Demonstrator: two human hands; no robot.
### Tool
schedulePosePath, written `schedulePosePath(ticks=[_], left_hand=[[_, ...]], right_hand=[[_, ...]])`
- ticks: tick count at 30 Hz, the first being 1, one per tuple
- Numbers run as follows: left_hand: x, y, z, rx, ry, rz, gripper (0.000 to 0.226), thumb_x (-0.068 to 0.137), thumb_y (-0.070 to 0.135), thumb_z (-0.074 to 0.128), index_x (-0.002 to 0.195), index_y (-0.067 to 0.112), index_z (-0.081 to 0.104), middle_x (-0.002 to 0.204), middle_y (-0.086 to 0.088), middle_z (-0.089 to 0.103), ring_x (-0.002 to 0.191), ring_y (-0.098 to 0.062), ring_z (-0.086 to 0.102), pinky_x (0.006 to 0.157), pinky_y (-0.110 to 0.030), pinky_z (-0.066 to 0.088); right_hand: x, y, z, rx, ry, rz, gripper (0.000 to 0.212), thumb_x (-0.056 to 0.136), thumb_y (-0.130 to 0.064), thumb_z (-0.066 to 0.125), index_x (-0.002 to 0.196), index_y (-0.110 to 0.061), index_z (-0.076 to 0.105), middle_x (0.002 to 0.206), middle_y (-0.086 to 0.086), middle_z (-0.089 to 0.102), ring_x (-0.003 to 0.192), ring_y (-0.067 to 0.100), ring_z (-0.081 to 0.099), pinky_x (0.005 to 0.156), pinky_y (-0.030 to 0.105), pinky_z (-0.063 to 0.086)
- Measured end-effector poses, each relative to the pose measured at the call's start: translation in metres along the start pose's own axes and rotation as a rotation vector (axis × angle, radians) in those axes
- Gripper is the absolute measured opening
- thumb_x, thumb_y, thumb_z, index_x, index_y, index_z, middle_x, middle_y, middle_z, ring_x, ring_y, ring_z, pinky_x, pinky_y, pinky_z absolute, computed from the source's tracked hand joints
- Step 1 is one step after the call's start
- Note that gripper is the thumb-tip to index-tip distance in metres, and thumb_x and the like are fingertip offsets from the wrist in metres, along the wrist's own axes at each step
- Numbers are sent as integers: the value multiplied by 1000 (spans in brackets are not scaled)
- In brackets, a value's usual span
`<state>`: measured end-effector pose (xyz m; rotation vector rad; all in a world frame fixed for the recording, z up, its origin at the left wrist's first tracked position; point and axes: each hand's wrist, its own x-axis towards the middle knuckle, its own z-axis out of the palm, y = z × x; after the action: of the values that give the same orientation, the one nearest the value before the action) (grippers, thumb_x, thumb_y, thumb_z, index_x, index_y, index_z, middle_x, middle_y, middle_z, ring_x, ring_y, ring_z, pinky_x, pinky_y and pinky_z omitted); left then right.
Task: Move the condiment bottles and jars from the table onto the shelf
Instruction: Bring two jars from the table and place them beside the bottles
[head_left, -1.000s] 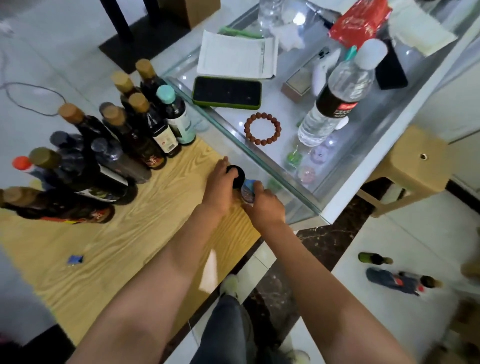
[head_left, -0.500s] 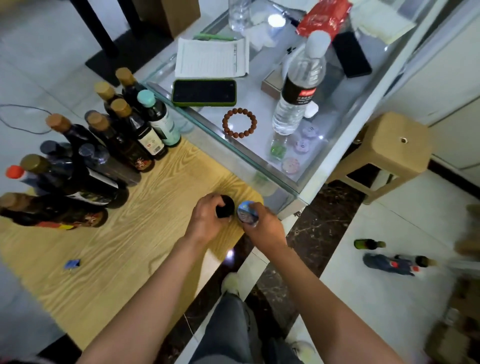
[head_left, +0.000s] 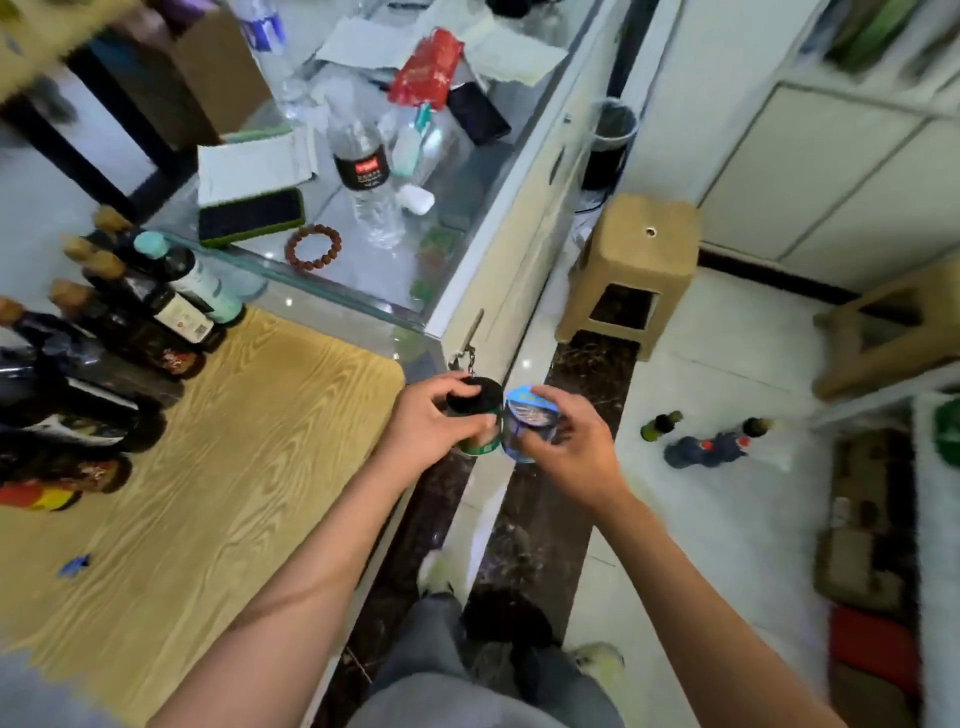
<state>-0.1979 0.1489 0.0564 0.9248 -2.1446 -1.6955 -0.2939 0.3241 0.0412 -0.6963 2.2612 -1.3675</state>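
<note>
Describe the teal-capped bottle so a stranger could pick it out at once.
Start at the wooden table and go to the cluster of dark bottles along its far left edge, beside the glass counter. The teal-capped bottle stands at the end nearest the glass. Its neighbours have tan caps; it alone has a teal cap and a pale green label.

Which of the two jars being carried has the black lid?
The jar in the left hand has the black lid and a green label. The jar in the right hand has a blue printed top instead.
</note>
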Motion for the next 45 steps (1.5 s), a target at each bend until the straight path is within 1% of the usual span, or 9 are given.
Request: schedulePosePath(ticks=[4,7,14,19,24,31,35,39,45], left_hand=[[-21,73,66,1,-131,103,34,64,4,87,94,13,74,112,1,69,97,7,64,82,-7,46],[-38,127,119,-11,-227,216,35,66,9,87,97,18,74,114,4,69,102,8,62,90,-15,50],[-90,239,267,-113,-443,453,42,66,12,87,103,25,72,113,7,70,108,-7,64,102,-36,48],[-143,303,371,-265,-563,546,78,61,9,89,130,15,52,120,-2,66,108,-9,64,95,-26,51],[-208,356,458,-366,-664,606,71,58,12,91,118,21,54,109,5,66,97,0,65,81,-16,51],[-279,413,538,-365,-887,748,64,59,36,91,113,35,57,114,11,66,106,-4,63,88,-21,52],[-323,440,579,-392,-1053,743,54,68,30,87,114,31,60,104,16,68,96,4,64,74,-16,54],[-366,462,620,-410,-1187,786,39,75,19,82,108,22,62,99,14,66,87,11,64,65,-10,50],[-392,484,693,-419,-1278,805,33,72,22,84,95,30,61,99,7,68,96,-9,66,78,-25,58]], right_hand=[[-37,1,-90,63,174,-21,58,72,-44,69,127,-26,65,110,-8,61,102,-2,60,85,12,47],[-66,0,-157,143,297,-37,60,77,-32,69,135,-27,59,114,-12,64,98,-5,62,81,7,45],[-149,7,-313,207,746,-98,61,72,-33,70,131,-27,52,105,-15,66,97,7,65,74,17,51],[-217,20,-415,166,1002,-103,53,69,-38,73,116,-32,50,108,-2,67,101,15,65,90,41,54],[-288,16,-498,67,1220,-138,49,70,-34,74,113,-26,50,105,-7,66,87,-2,62,71,12,48],[-374,5,-571,-58,1479,-96,55,61,-47,68,109,-27,50,95,-10,66,77,4,62,66,28,55],[-415,3,-602,-105,1635,-30,54,61,-49,68,108,-30,51,96,-11,67,80,10,65,70,40,59],[-451,6,-628,-118,1777,27,50,61,-49,68,106,-33,51,90,-12,67,74,4,66,73,42,60],[-479,18,-677,-287,1895,162,46,69,-38,77,107,-31,52,94,-8,68,82,6,66,75,36,58]])
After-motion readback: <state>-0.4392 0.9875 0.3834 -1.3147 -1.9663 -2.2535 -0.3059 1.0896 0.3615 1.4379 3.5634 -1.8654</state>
